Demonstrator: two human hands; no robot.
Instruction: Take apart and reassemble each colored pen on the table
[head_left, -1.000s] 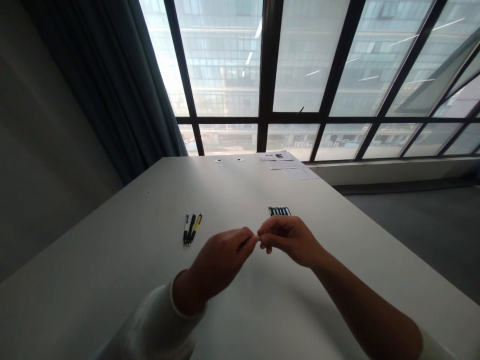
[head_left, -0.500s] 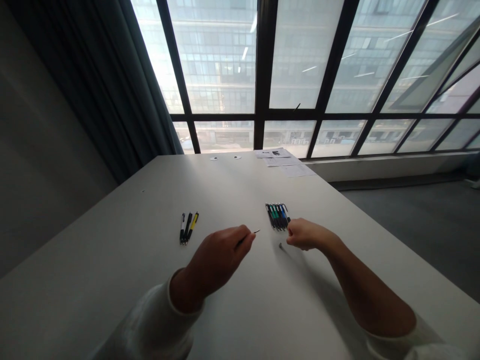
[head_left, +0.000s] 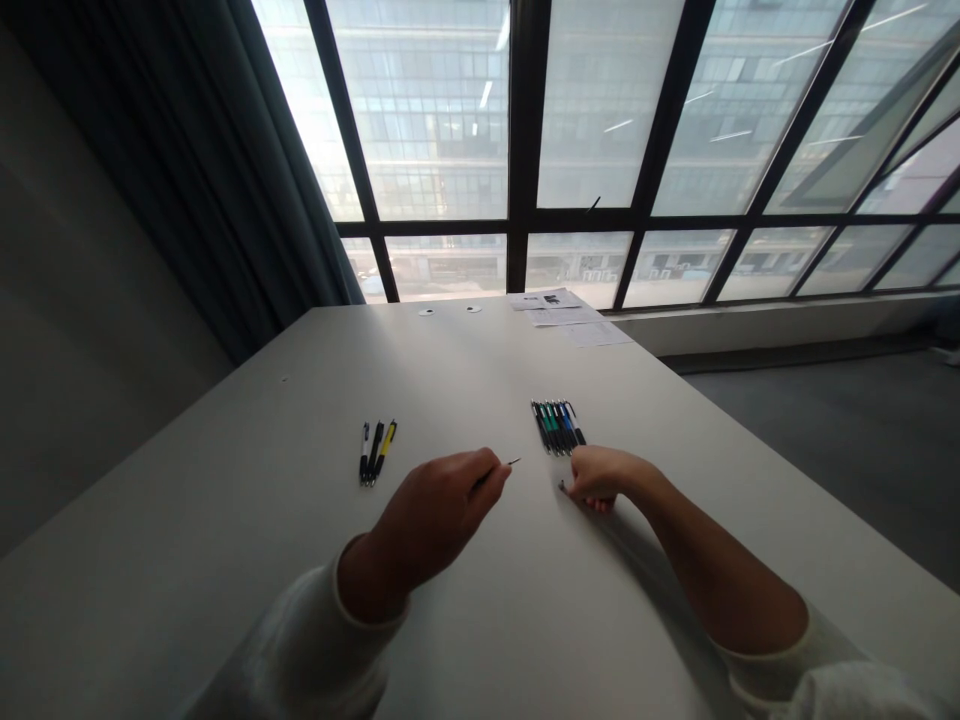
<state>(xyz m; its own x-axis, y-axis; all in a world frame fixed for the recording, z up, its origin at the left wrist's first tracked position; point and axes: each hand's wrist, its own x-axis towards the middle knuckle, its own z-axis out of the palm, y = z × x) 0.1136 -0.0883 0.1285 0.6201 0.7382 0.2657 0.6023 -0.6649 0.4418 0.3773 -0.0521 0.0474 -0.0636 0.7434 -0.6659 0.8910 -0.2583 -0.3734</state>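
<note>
My left hand (head_left: 435,505) is closed around a thin dark pen refill (head_left: 514,461), whose fine tip sticks out past the fingers. My right hand (head_left: 600,477) rests curled on the white table (head_left: 187,520), its fingertips at a small dark pen part (head_left: 562,487). Just beyond that hand lies a neat row of several black, green and blue click pens (head_left: 556,427). Further left, beyond my left hand, several pens (head_left: 376,451) with white, black and yellow barrels lie close together. Whether my right fingers grip the small part is hidden.
Loose papers (head_left: 559,308) and two small white discs (head_left: 450,310) lie at the table's far end. Tall dark-framed windows stand beyond it, a dark curtain (head_left: 232,180) hangs at left, and grey floor (head_left: 825,450) lies below the right edge.
My right hand has moved left and down onto the small dark part, after separating from my left hand over the past second. My left hand stays almost still, holding the refill.
</note>
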